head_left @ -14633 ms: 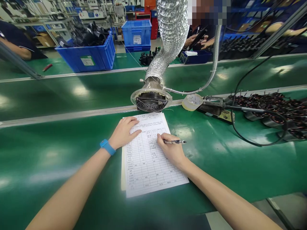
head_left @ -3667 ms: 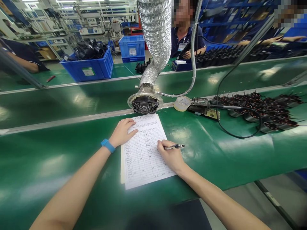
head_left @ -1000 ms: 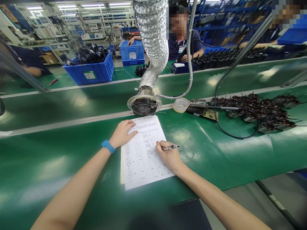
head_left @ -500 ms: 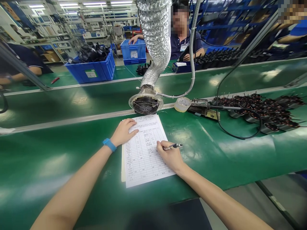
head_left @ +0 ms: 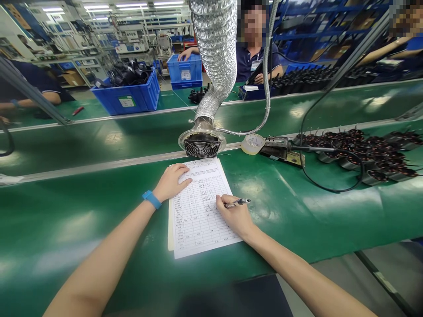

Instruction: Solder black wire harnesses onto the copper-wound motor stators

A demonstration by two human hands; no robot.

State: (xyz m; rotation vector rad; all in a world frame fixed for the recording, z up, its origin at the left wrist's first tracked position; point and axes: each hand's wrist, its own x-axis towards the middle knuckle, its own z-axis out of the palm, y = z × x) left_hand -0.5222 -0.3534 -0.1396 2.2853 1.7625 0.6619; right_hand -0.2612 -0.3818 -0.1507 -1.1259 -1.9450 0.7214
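Observation:
A printed form sheet [head_left: 198, 207] with a ruled table lies on the green bench [head_left: 82, 220] in front of me. My left hand [head_left: 172, 181] rests flat on the sheet's upper left corner, fingers stretched out; a blue band sits on that wrist. My right hand [head_left: 234, 213] is closed round a pen [head_left: 238, 202], its tip down on the right side of the sheet.
A fume extractor fan [head_left: 202, 143] on a silver flexible duct hangs just beyond the sheet. To the right lie a tape roll [head_left: 253, 143], a soldering iron stand [head_left: 280, 149] with a black cable, and several wound stators [head_left: 363, 149]. Blue crates [head_left: 132, 94] and other people stand beyond the conveyor.
Both hands stay on the sheet. The pen hand has shifted only slightly on the right side of the form; the view wobbles a little.

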